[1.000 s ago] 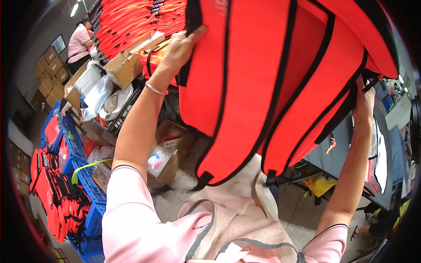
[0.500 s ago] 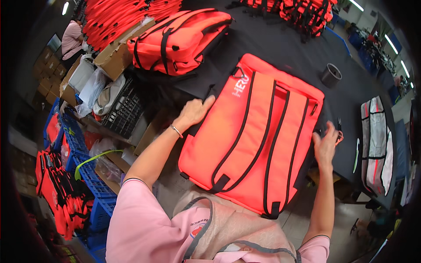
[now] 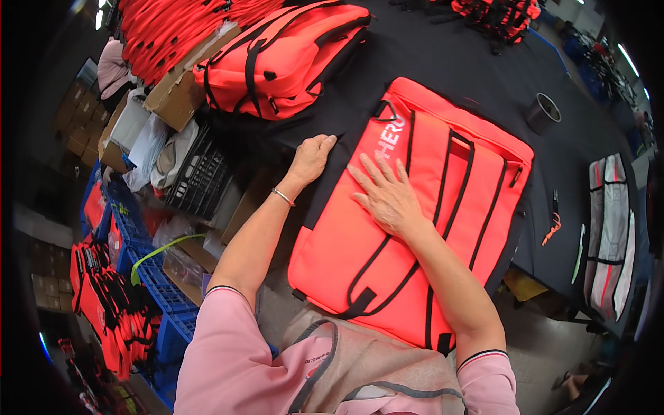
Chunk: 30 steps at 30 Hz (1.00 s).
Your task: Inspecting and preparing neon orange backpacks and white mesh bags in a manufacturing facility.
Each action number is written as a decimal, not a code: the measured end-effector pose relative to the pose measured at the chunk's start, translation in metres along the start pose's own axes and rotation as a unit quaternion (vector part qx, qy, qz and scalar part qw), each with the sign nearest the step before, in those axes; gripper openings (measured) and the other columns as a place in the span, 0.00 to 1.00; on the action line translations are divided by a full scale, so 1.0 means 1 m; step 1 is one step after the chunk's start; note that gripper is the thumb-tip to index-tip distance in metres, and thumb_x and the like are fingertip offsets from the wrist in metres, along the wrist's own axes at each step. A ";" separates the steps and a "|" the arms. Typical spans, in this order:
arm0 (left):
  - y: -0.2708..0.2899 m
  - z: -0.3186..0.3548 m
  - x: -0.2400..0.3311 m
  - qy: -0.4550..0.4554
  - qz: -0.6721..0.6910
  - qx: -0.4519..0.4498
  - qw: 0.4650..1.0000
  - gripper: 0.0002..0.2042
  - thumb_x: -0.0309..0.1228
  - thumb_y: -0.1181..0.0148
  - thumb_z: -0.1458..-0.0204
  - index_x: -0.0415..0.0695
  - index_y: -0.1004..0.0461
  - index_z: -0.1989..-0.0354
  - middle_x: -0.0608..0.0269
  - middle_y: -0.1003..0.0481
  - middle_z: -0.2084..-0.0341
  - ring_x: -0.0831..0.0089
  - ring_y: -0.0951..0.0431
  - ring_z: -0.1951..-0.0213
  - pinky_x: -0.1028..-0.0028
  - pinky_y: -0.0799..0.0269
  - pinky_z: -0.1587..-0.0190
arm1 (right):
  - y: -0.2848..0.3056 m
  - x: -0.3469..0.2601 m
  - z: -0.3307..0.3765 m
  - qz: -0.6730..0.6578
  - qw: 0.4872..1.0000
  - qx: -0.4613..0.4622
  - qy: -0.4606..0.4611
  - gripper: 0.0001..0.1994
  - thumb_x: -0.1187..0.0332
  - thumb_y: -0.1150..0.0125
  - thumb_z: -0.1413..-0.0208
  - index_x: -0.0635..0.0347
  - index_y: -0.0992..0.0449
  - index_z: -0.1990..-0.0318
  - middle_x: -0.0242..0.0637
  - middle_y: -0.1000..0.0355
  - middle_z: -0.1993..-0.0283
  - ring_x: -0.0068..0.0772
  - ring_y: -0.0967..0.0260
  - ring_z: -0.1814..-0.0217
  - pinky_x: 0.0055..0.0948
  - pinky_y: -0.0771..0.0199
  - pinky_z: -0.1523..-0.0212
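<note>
A bright orange-red backpack [image 3: 332,249] lies on the black-covered table with its two black-edged shoulder straps facing up. White print and a black loop mark its upper left corner. My right hand [image 3: 389,200] rests flat on the backpack just below the print, fingers spread. Beside the backpack's upper left edge is my left hand [image 3: 311,159], its fingers closed together over dark material. What they grip, if anything, cannot be made out. To the right lies a small black tool [image 3: 555,200] with an orange cord [image 3: 551,229].
Another orange-red backpack [image 3: 277,69] sits farther back on the left. A dark cylinder [image 3: 543,113] stands on the black table [image 3: 443,52]. Grey pouches [image 3: 610,235] lie far right. On my left are a cardboard box [image 3: 171,102], a black crate [image 3: 197,176] and blue crates [image 3: 155,280].
My right hand has moved left from beside the small tool onto the backpack's front. My left hand's fingers have drawn together near the same edge. The view has shifted slightly.
</note>
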<state>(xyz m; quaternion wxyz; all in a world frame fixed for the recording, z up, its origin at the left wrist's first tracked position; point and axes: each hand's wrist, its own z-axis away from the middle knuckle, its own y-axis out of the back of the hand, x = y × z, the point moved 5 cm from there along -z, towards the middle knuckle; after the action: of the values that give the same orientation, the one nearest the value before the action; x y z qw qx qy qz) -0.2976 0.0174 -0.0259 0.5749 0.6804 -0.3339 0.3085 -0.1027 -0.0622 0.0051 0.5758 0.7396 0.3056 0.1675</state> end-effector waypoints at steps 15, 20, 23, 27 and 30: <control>-0.004 0.038 0.002 0.221 0.417 -0.079 0.878 0.20 0.50 0.46 0.39 0.43 0.25 0.68 0.72 0.28 0.80 0.85 0.31 0.80 0.85 0.34 0.76 | -0.014 0.004 0.011 0.002 0.999 -0.033 0.011 0.28 0.46 0.54 0.36 0.37 0.42 0.30 0.31 0.49 0.26 0.38 0.57 0.23 0.51 0.63 0.26; 0.019 0.078 -0.012 0.243 0.369 -0.019 0.897 0.22 0.51 0.46 0.39 0.41 0.25 0.61 0.65 0.24 0.67 0.80 0.26 0.68 0.80 0.29 0.63 | -0.013 0.007 0.011 -0.001 1.000 -0.013 0.012 0.28 0.47 0.53 0.37 0.38 0.42 0.31 0.32 0.47 0.26 0.40 0.54 0.24 0.51 0.61 0.26; 0.013 0.121 -0.020 0.326 0.371 -0.054 0.868 0.24 0.55 0.43 0.43 0.43 0.26 0.58 0.70 0.27 0.68 0.80 0.27 0.67 0.79 0.29 0.61 | -0.011 0.007 0.011 0.008 1.000 -0.003 0.009 0.28 0.47 0.53 0.36 0.38 0.42 0.30 0.31 0.48 0.26 0.39 0.54 0.24 0.52 0.61 0.26; -0.009 0.134 0.002 0.315 0.418 -0.017 0.852 0.22 0.52 0.40 0.44 0.42 0.25 0.61 0.69 0.24 0.66 0.81 0.25 0.66 0.78 0.27 0.61 | -0.012 0.006 0.011 0.005 1.000 0.005 0.011 0.28 0.47 0.53 0.37 0.38 0.42 0.30 0.31 0.48 0.26 0.39 0.54 0.24 0.51 0.61 0.26; -0.010 0.125 0.002 0.286 0.404 -0.004 0.869 0.21 0.49 0.39 0.43 0.40 0.24 0.59 0.67 0.22 0.66 0.81 0.24 0.66 0.79 0.27 0.61 | -0.013 0.005 0.011 -0.009 1.000 0.000 0.006 0.28 0.48 0.52 0.37 0.38 0.41 0.31 0.30 0.48 0.26 0.38 0.54 0.24 0.51 0.60 0.26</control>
<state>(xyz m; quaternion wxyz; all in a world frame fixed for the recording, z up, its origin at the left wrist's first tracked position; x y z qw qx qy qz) -0.2841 -0.1049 -0.0485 0.4727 0.3654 -0.4018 0.6939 -0.0954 -0.0650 -0.0108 0.5752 0.7358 0.3161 0.1670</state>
